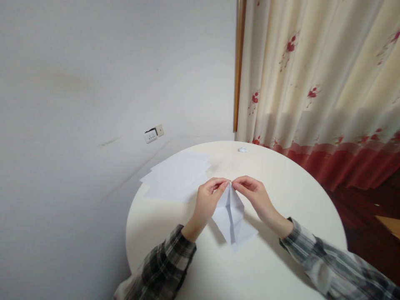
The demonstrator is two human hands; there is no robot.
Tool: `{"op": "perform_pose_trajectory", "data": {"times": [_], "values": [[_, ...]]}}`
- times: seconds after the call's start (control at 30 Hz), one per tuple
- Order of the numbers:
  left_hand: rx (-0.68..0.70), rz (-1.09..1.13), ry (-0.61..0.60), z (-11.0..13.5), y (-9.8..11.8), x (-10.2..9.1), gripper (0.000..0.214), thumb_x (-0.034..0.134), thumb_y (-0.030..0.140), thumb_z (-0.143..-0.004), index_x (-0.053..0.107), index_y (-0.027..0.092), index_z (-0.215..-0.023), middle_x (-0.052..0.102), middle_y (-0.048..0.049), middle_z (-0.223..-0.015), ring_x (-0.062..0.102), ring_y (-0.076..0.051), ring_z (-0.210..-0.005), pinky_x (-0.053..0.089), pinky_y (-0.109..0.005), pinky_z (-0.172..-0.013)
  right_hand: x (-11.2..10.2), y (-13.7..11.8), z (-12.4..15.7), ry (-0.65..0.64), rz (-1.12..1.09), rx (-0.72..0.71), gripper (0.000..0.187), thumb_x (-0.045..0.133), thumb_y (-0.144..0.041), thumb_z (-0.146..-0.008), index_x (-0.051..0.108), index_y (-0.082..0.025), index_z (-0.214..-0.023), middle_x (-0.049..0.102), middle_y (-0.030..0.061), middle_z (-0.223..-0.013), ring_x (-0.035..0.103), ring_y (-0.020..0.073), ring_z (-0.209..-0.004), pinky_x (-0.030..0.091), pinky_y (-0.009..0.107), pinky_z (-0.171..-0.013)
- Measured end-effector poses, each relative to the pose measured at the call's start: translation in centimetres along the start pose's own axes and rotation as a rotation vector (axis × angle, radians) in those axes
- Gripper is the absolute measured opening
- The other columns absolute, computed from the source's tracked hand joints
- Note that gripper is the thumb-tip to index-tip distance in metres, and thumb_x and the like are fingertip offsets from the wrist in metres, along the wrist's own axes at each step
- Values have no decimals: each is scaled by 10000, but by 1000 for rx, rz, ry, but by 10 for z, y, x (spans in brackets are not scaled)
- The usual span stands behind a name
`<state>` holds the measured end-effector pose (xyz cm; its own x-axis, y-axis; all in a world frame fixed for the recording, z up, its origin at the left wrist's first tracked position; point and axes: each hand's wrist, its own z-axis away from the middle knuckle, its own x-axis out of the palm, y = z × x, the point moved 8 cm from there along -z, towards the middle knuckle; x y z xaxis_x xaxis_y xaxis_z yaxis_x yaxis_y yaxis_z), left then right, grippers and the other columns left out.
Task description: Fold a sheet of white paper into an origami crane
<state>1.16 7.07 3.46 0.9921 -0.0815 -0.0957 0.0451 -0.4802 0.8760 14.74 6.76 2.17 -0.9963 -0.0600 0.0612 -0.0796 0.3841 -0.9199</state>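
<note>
A folded white paper (233,218) stands tilted above the round white table (281,258), its pointed top held up. My left hand (210,201) pinches the top of the paper from the left, fingers closed on it. My right hand (254,196) pinches the same tip from the right. The two sets of fingertips almost touch at the point. Both forearms wear plaid sleeves and reach in from the near edge.
A loose stack of white sheets (178,177) lies on the table's far left part. A small crumpled white scrap (242,149) sits near the far edge. A grey wall with a socket (153,134) is behind, and a flowered curtain (315,83) hangs at the right.
</note>
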Motion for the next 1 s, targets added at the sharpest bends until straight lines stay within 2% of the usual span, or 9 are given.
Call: {"op": "perform_pose_trajectory", "data": {"times": [0.17,0.47,0.67,1.0], "values": [[-5,9,24,0,0,-1,125,609,260,-751,672,155,-772,672,-40,-787,616,-165,-768,482,-247,-710,3,-5,3,-42,210,-71,180,622,-352,-740,669,-179,-725,676,36,-752,579,166,-712,426,286,-677],[-11,-67,-13,0,2,3,113,663,253,-705,680,172,-783,665,-52,-832,597,-173,-801,445,-241,-679,3,-26,9,14,346,-266,130,599,-308,-779,670,-208,-734,684,38,-751,600,175,-704,438,298,-656],[-42,11,20,0,-4,5,93,656,253,-707,669,164,-731,655,-33,-774,592,-155,-752,437,-237,-663,6,-39,15,70,468,-406,92,600,-248,-783,659,-212,-721,681,35,-731,610,179,-692,432,324,-689],[-34,68,-9,0,-6,6,122,664,277,-706,676,156,-719,651,-54,-798,582,-172,-781,445,-266,-713,3,-38,16,93,508,-426,99,597,-271,-790,655,-224,-725,687,32,-732,616,183,-688,430,333,-690]]}}
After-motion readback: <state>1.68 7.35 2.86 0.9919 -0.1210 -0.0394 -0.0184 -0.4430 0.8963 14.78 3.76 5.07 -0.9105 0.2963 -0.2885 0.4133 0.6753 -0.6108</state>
